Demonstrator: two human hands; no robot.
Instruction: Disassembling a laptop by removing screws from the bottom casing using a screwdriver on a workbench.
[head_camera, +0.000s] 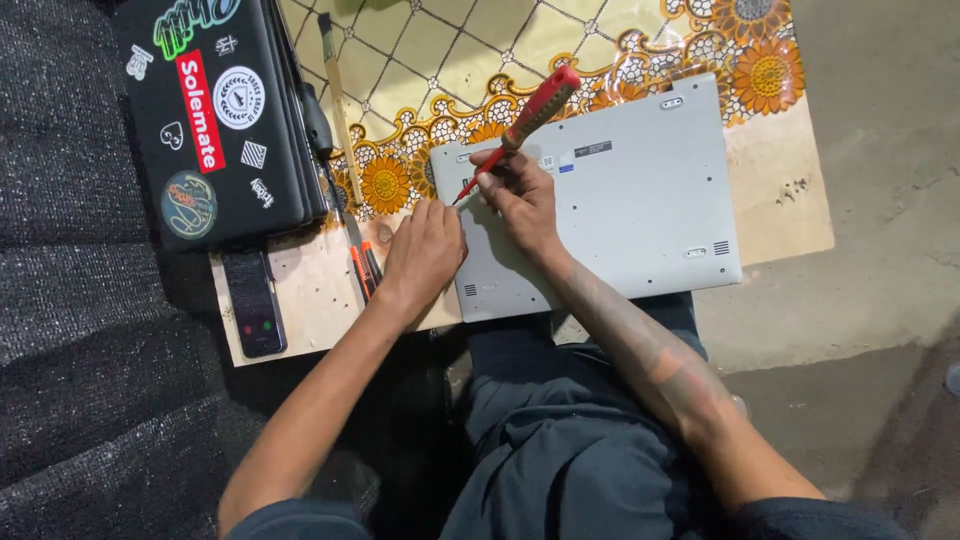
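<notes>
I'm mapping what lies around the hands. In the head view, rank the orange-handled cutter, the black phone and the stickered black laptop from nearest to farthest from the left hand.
Measured from the left hand:
1. Orange-handled cutter, just to its left on the board.
2. Black phone, farther left, near the board's lower corner.
3. Stickered black laptop, up and left, at the top corner; by its nearest edge it runs close with the phone.

Dim, warm overall light from above; the pale grey plastic laptop underside (620, 200) is the brightest surface, without harsh glare; the glossy yellow flower-patterned cloth (470, 60) shows faint sheen; the dark grey woven mat (80, 330) sinks into shadow; mild softness and compression blur throughout, edges slightly stretched.
</notes>
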